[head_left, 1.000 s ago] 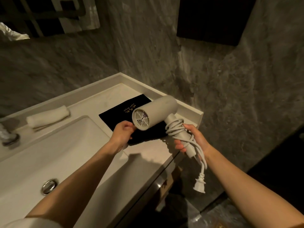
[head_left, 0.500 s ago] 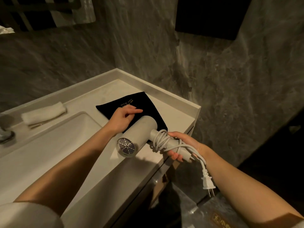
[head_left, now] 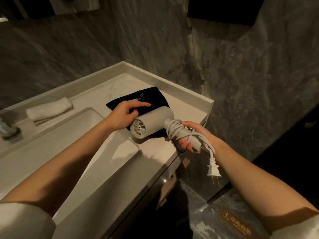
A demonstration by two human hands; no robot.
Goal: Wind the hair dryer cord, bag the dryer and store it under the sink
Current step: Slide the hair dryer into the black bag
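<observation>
A white hair dryer (head_left: 154, 121) lies low over the counter's right end, its grille facing me. My right hand (head_left: 193, 135) grips its handle, with the white cord (head_left: 174, 130) wound around the handle under my fingers. The plug (head_left: 213, 169) dangles loose below that hand, past the counter edge. A flat black bag (head_left: 151, 99) with gold lettering lies on the counter behind the dryer. My left hand (head_left: 127, 112) rests on the bag's near edge, fingers pinching the fabric, touching the dryer's barrel.
The white counter (head_left: 189, 102) has a raised rim and ends at a grey marble wall on the right. A sink basin (head_left: 57, 140) lies to the left, with a rolled white towel (head_left: 49, 108) and a tap (head_left: 8, 130) behind it. Below the counter is a dark shelf space (head_left: 172, 187).
My right hand lowered the dryer from above the counter down onto the bag's near side. My left hand slid further onto the black bag. The plug swung lower.
</observation>
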